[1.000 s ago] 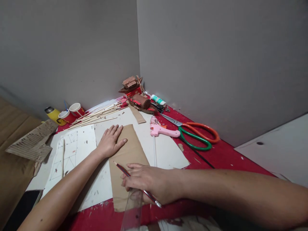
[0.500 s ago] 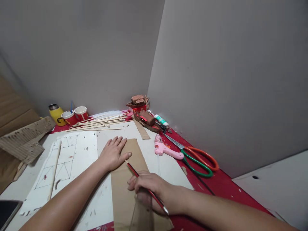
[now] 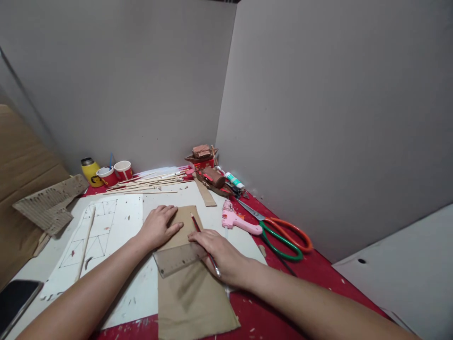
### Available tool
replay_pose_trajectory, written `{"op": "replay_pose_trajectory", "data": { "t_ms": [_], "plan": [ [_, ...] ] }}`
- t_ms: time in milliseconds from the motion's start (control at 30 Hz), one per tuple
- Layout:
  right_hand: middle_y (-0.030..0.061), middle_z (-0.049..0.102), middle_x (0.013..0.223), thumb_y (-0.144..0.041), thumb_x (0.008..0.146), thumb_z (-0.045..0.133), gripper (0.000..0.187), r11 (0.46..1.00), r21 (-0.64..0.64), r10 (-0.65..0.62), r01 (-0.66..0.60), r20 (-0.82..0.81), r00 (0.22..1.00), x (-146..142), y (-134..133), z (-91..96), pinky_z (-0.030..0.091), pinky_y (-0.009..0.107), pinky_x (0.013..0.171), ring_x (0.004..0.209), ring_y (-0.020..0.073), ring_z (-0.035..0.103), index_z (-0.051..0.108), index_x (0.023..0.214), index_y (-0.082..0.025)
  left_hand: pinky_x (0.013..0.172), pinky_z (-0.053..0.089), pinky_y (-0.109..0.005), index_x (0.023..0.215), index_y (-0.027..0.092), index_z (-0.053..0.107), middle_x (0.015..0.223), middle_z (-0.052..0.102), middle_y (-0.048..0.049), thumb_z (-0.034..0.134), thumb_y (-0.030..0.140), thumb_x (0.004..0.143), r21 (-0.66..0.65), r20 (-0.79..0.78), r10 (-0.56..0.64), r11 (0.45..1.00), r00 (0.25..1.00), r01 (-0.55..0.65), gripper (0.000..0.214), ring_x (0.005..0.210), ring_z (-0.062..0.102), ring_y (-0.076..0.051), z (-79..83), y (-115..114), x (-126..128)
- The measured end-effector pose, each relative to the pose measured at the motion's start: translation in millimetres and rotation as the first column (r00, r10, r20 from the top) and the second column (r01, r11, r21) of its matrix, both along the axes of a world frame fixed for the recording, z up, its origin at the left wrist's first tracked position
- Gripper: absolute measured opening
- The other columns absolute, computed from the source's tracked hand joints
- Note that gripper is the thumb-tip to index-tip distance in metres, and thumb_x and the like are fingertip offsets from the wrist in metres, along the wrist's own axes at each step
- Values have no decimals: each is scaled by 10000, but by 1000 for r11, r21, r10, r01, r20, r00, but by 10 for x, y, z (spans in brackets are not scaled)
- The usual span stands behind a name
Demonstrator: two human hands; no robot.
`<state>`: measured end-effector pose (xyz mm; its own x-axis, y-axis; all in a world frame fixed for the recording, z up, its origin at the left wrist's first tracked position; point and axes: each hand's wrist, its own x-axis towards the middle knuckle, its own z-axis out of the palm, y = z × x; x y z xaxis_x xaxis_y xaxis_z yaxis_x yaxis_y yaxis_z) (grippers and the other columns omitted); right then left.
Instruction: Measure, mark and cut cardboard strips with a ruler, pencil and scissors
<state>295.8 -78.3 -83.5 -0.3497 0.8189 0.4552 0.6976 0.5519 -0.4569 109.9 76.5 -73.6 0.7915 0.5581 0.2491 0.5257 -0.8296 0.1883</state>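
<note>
A strip of brown cardboard (image 3: 194, 302) lies lengthwise in front of me. My left hand (image 3: 159, 227) rests on its far left edge, fingers stretched out and lying flat. In my right hand (image 3: 221, 257) are a red-and-black pencil (image 3: 211, 257), its sharp end pointing away from me, and a clear ruler (image 3: 173, 260). The ruler reaches left across the cardboard, tilted slightly. Part of the ruler is hidden behind my right fingers. Left of the cardboard, a paper drawing (image 3: 123, 226) with ruled lines has a thin stick (image 3: 86, 241) lying on it.
Large scissors (image 3: 279, 233) and a pink glue gun (image 3: 237, 219) lie to the right. Thin wooden sticks (image 3: 152, 182), two cups (image 3: 122, 171), a yellow bottle (image 3: 90, 173) and brown model boats (image 3: 212, 177) stand toward the wall. A phone (image 3: 17, 302) sits at lower left.
The ruler has swung from pointing toward me to lying across the cardboard. My right hand has moved slightly away from me with the pencil; the left stays flat. The view has shifted a little.
</note>
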Motion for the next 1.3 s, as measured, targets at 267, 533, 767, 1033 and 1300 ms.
{"op": "replay_pose_trajectory", "data": {
  "t_ms": [267,533,767,1033,1300],
  "plan": [
    [185,645,1181,-65,716,564,470,999,-45,18,-15,77,997,-76,25,-113,469,466,955,1111,313,582,540,1178,-144,1025,445,-469,1361,158,570,1344,633,-127,481,425,977,-10,-13,-38,999,999,38,476,1186,543,-300,-1,68,-79],
    [222,643,1223,-121,790,585,408,998,-25,67,-65,87,994,-50,14,-86,464,484,980,1184,330,567,553,1197,-120,1020,445,-466,1340,181,600,1324,646,-121,478,447,961,-26,0,-37,999,999,37,479,1163,554,-308,33,63,-76],
    [218,642,1256,-124,823,597,348,997,-32,78,-74,131,988,-10,6,-38,458,466,1009,1201,316,577,588,1171,-120,1098,358,-541,1463,157,481,1506,489,-140,365,459,991,-41,-121,44,998,992,-50,572,1369,421,-358,-32,62,-30],
    [261,609,1320,-98,941,479,335,999,-31,35,-27,300,953,-74,-22,-74,453,521,1035,1273,312,547,556,1266,-89,1195,138,-553,1560,190,303,1629,255,-109,283,500,1006,-149,-231,44,986,972,-80,635,1511,174,-318,-104,99,9],
    [196,709,1086,-120,905,497,329,998,-66,38,-22,265,963,-132,-6,169,549,439,857,991,285,674,588,1220,-98,1194,128,-559,1533,132,344,1623,234,-181,320,512,993,-97,-230,26,994,973,-49,661,1505,177,-339,139,87,160]
  ]
}}
